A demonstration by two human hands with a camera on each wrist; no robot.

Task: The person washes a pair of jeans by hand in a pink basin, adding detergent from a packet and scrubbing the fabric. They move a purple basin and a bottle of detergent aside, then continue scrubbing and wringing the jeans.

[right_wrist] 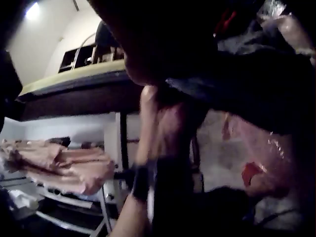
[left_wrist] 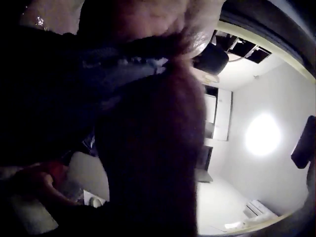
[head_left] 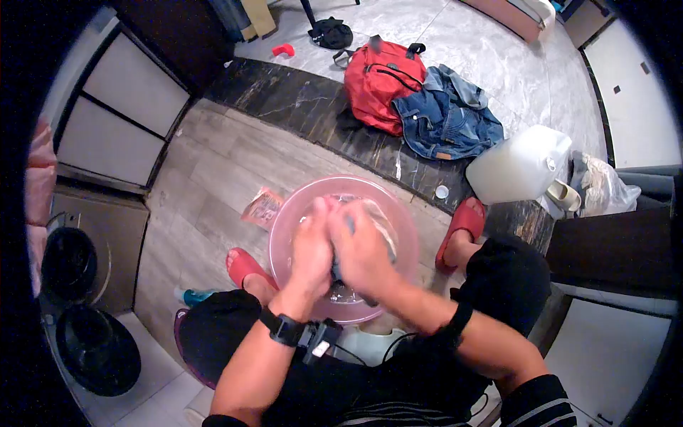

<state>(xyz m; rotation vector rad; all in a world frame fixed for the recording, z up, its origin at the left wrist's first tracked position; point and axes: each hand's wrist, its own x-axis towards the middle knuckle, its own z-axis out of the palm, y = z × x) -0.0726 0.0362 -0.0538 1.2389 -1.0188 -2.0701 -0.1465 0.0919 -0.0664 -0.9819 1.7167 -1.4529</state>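
Note:
Both hands meet over a pink basin (head_left: 284,213) standing on the floor between the person's feet. The left hand (head_left: 313,245) and the right hand (head_left: 359,249) grip a dark, bunched cloth (head_left: 388,252) between them, fingers curled round it. Part of the cloth hangs into the basin, where wet, shiny spots show. In the left wrist view the dark cloth (left_wrist: 49,98) fills the shadowed left side. A wet-looking hand and the dark cloth (right_wrist: 256,84) appear in the right wrist view, partly lost in shadow.
Red slippers (head_left: 466,228) are on both feet. Beyond a dark stone strip lie a red backpack (head_left: 384,82) and a denim garment (head_left: 452,117). A white jug (head_left: 519,164) stands at the right, a small white cap (head_left: 442,192) near it. Black pans (head_left: 96,349) sit at the left.

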